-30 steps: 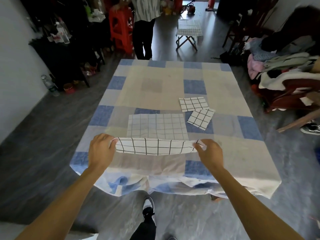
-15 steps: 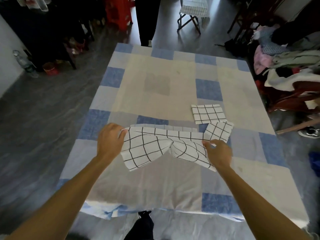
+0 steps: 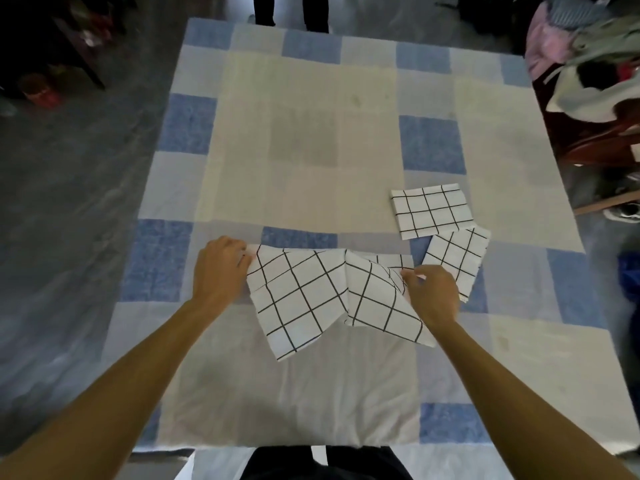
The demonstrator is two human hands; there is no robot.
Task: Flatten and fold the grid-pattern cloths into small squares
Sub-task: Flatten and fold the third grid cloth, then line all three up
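- Pinching the cloth (image 3: 304, 299) at both ends of its far edge, the two hands work over the near half of the table (image 3: 298, 150).
- The left hand (image 3: 220, 268) has its fingers curled. Thumb and fingertips nip the cloth's left corner, and the back of the hand faces the camera.
- The right hand (image 3: 433, 292) is curled the same way and nips the right end of that edge. Its fingertips are partly hidden by the fabric.
- The cloth is white with a black grid and sags between the hands.
- A crease near its middle splits it into two flaps. The left flap's low corner points toward the person, and the right flap's low edge runs beside the right wrist.
- A narrow strip of grid shows flat on the table just beyond the right flap.
- Whether the flaps rest on the table or hang just above it cannot be told.
- Two folded pieces lie to the right of the cloth. The far square (image 3: 431, 211) lies flat and roughly straight.
- The near square (image 3: 453, 258) is turned at an angle, and its far corner meets the far square's near edge. Its near end is hidden behind the right hand.
- The table wears a patchwork cover of blue, grey and cream blocks.
- A heap of clothes (image 3: 588, 64) sits on a chair at the upper right.
- Someone's legs (image 3: 291, 12) stand at the table's far edge, on a dark floor.
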